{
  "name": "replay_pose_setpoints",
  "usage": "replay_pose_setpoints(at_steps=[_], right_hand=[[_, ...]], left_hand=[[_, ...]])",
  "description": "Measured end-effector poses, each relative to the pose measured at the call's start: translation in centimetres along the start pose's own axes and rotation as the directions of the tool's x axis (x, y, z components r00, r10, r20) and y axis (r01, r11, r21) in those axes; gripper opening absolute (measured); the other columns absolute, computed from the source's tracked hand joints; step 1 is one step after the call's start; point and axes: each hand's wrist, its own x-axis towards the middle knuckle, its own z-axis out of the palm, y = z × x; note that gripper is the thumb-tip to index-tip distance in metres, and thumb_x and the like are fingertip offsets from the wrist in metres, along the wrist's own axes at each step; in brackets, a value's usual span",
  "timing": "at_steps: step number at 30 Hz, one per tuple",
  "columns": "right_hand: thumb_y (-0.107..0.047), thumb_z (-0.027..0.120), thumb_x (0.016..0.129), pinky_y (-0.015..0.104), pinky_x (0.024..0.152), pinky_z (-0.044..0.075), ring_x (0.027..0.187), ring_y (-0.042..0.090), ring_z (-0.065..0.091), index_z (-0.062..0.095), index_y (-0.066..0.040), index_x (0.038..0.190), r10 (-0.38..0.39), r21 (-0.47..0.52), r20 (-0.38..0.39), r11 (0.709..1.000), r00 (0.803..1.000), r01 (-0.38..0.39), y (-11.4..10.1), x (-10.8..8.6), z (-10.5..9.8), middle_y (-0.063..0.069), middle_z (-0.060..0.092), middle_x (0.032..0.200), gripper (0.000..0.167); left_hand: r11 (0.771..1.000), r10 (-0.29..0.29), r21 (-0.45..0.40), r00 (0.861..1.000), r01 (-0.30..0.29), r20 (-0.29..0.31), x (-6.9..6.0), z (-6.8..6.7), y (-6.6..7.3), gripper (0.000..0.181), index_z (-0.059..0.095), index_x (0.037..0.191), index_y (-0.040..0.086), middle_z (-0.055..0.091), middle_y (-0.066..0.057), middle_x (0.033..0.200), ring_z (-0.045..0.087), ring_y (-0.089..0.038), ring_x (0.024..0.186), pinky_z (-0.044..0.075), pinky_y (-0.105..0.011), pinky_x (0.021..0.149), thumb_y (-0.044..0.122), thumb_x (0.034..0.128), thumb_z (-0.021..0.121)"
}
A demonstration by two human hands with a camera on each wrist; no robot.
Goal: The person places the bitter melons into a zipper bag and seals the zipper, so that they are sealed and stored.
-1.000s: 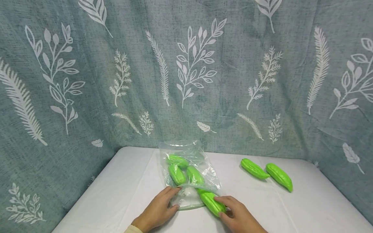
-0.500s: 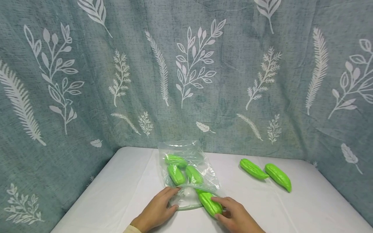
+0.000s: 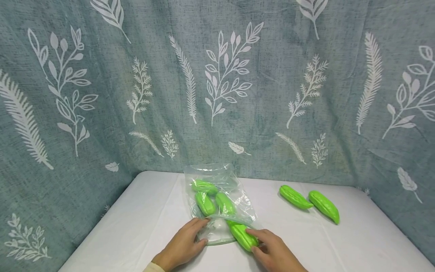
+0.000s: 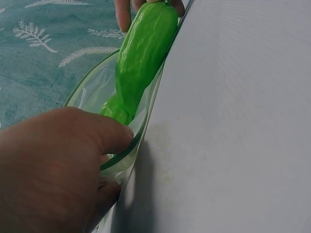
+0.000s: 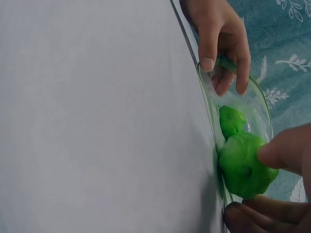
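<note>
A clear zip bag (image 3: 211, 173) lies on the white table with its green-edged mouth toward me. Several light-green toy peppers lie inside, among them one pepper (image 3: 205, 204) near the left side. At the mouth's left, my left hand (image 3: 183, 243) holds the rim, the thumb (image 4: 116, 136) on one side of it and fingers on the other. My right hand (image 3: 276, 251) grips another green pepper (image 3: 244, 237) by its thick end, thumb and fingers on opposite sides. This pepper's narrow end is inside the mouth; the right wrist view shows its lobed stem end (image 5: 247, 170).
Two more green peppers lie on the right of the white table (image 3: 360, 234): one pepper (image 3: 295, 196) and, beside it, another pepper (image 3: 324, 207). A blue-green curtain (image 3: 272, 94) with white leaf prints hangs behind the table and along its sides.
The right hand has moved slightly left with the gripped pepper, and its tip has gone a little deeper into the bag mouth. The left hand stays at the rim.
</note>
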Motion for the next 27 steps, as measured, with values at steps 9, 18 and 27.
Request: replay_pose_setpoints(at_steps=[9, 18, 27], right_hand=[[-0.024, 0.078, 0.088, 0.028, 0.073, 0.058, 0.088, 0.012, 0.066, 0.064, -0.011, 0.130, -0.016, -0.073, -0.101, 0.997, 0.995, 0.009, -0.6, 0.0, 0.5, 0.002, 0.064, 0.110, 0.047], [-0.017, 0.080, 0.084, 0.032, 0.078, 0.059, 0.105, 0.022, 0.064, 0.069, -0.015, 0.125, -0.173, -0.233, -0.209, 0.965, 0.963, 0.123, -1.0, -1.2, 0.3, 0.000, 0.064, 0.121, 0.042], [-0.010, 0.085, 0.076, 0.038, 0.081, 0.059, 0.105, 0.017, 0.064, 0.074, -0.022, 0.108, -0.464, -0.416, -0.252, 0.845, 0.849, 0.338, -0.5, -1.4, 0.7, -0.004, 0.068, 0.117, 0.036]], left_hand=[[1.000, -0.003, 0.000, 1.000, 0.003, 0.005, 0.0, 0.0, -0.1, 0.055, 0.055, 0.142, 0.012, 0.060, 0.001, 0.127, 0.058, -0.015, 0.119, 0.050, -0.036, 0.102, 0.019, 0.0901, 0.073], [1.000, 0.003, -0.007, 1.000, -0.003, -0.002, 0.0, 0.0, 0.0, 0.055, 0.056, 0.141, 0.012, 0.061, 0.000, 0.126, 0.058, -0.015, 0.119, 0.050, -0.035, 0.103, 0.019, 0.0898, 0.074], [1.000, 0.023, 0.000, 1.000, -0.023, -0.012, 0.1, -0.1, -0.1, 0.055, 0.056, 0.140, 0.011, 0.061, -0.001, 0.127, 0.058, -0.015, 0.119, 0.050, -0.035, 0.103, 0.018, 0.0896, 0.074]])
